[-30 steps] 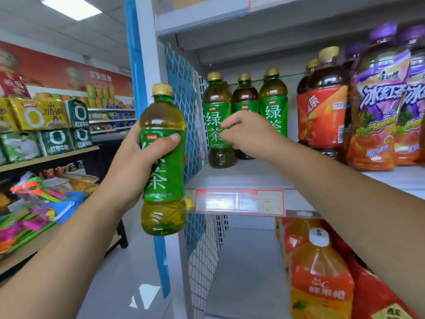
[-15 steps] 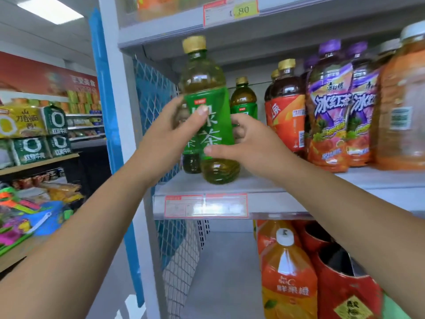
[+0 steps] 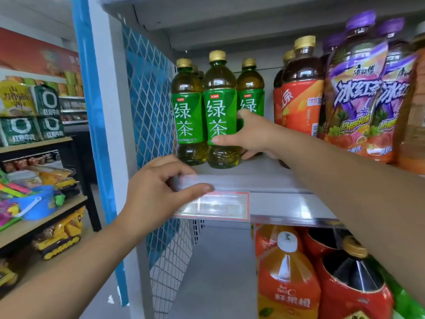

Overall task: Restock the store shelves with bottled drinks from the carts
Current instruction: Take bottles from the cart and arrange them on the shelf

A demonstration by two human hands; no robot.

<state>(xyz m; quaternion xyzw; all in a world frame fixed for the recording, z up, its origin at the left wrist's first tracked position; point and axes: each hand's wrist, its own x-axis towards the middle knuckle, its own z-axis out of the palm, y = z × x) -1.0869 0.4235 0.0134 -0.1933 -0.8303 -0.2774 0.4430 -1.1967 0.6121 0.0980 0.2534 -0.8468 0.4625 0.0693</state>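
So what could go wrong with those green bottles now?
The right hand grips the middle green bottle, which stands near the shelf edge; a rough pull away could tip it off. It is also packed tight against the left green bottle, so a shove might knock that one over. The forearm passes close to the red bottle and might bump it.

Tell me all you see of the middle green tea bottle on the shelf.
The middle green tea bottle is clear plastic with a gold screw cap and a green label with white Chinese characters. The liquid looks yellow-green. It stands upright near the front of the grey shelf, close between two like bottles. The right hand grips it, with the thumb across the lower label and the fingers round its right side.
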